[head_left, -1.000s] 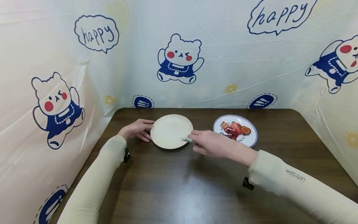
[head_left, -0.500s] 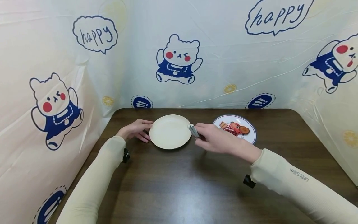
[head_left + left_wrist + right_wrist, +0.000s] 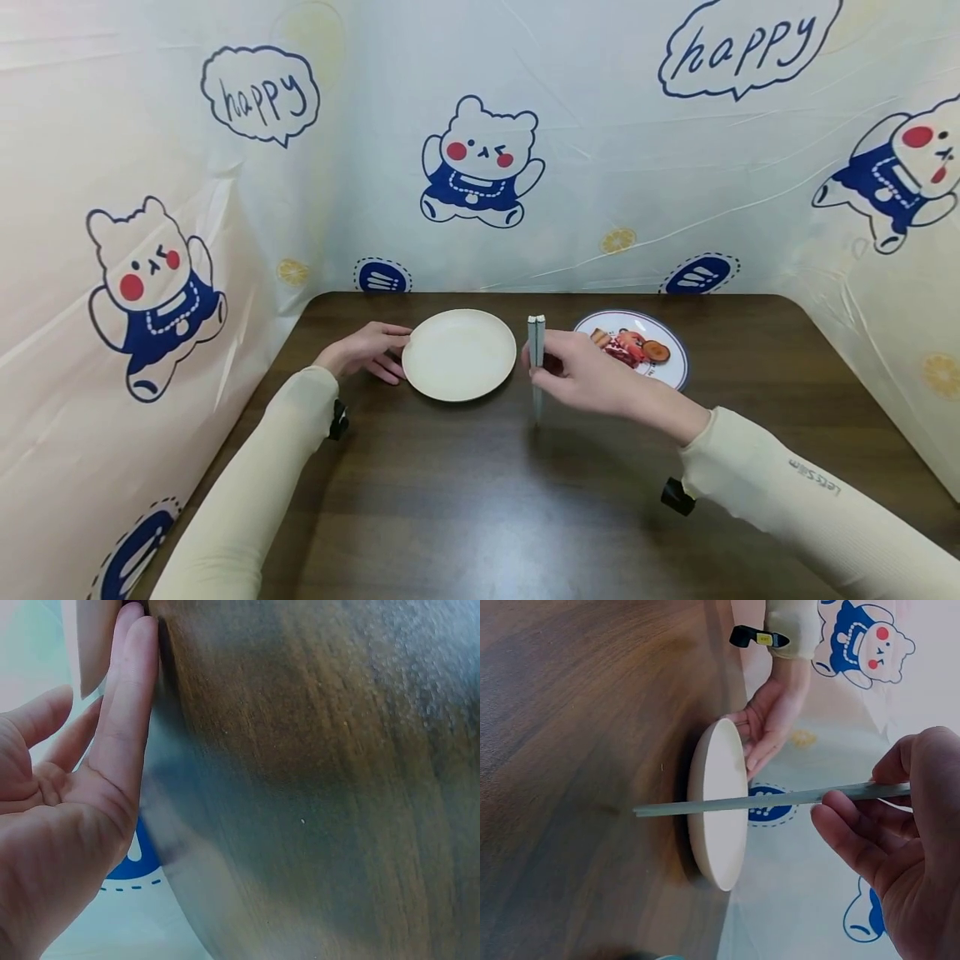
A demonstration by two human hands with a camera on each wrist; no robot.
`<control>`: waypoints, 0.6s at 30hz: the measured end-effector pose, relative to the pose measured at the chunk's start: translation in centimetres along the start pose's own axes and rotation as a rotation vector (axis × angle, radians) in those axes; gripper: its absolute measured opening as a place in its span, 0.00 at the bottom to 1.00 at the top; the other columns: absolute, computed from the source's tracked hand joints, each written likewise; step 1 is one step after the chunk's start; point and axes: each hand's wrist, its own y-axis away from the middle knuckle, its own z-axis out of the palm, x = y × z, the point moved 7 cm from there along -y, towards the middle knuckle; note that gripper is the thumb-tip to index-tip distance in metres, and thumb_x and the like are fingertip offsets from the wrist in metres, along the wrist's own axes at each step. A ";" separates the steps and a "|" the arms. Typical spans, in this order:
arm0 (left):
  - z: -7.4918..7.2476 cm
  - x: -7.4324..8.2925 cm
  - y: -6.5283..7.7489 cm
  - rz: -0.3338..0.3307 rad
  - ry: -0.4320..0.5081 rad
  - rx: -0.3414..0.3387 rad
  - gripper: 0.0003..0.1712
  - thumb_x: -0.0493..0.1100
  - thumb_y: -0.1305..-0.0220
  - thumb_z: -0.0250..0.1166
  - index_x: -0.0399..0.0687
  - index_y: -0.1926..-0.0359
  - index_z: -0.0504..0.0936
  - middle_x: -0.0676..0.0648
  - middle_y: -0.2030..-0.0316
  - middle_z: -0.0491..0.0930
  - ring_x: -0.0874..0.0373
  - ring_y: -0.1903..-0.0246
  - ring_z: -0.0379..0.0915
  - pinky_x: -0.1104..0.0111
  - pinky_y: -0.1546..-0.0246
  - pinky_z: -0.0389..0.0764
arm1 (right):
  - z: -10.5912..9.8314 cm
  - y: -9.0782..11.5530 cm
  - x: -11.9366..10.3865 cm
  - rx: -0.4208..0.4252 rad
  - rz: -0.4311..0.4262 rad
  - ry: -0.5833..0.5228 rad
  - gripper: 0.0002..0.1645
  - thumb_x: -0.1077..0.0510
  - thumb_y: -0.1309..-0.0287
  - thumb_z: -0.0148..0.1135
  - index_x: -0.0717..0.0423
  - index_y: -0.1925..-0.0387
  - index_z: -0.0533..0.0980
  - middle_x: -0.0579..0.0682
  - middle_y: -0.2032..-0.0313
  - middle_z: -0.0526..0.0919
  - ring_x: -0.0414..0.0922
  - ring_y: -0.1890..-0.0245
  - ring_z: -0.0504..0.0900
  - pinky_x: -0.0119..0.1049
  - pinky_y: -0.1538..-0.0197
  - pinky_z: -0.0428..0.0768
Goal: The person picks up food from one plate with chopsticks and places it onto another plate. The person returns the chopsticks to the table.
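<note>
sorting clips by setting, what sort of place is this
Probably a curtained-off booth, perhaps for filming tabletop work: cartoon-printed sheeting surrounds a dark wood table on three sides, and a cream plate lies toward the table's far edge.

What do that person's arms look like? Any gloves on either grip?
The left sleeve and right sleeve are long, snug and cream; small dark lettering marks the right one. A left black device and a right black device sit at the cuffs; a yellow label shows on the left one. The left grip and right grip have no gloves.
</note>
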 end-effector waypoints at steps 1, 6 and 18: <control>0.0 0.0 0.0 0.000 -0.001 0.002 0.33 0.47 0.15 0.53 0.40 0.18 0.58 0.28 0.39 0.75 0.43 0.60 0.88 0.51 0.57 0.91 | -0.1 0.1 0.2 0.006 0.011 -0.004 0.09 0.69 0.35 0.63 0.53 0.59 0.80 0.41 0.66 0.81 0.42 0.69 0.78 0.36 0.67 0.80; 0.0 0.0 0.2 0.000 0.007 0.007 0.32 0.47 0.15 0.52 0.41 0.18 0.58 0.27 0.39 0.75 0.43 0.60 0.88 0.51 0.57 0.91 | -0.2 0.7 1.2 0.032 0.083 -0.028 0.07 0.68 0.33 0.66 0.54 0.59 0.81 0.43 0.66 0.84 0.43 0.69 0.81 0.37 0.66 0.84; 0.0 0.1 0.3 -0.006 0.015 -0.002 0.33 0.48 0.15 0.52 0.41 0.18 0.58 0.28 0.38 0.75 0.42 0.59 0.88 0.51 0.56 0.91 | -0.4 1.3 1.9 0.018 0.173 -0.003 0.04 0.65 0.34 0.64 0.53 0.60 0.80 0.42 0.76 0.80 0.39 0.78 0.76 0.34 0.75 0.78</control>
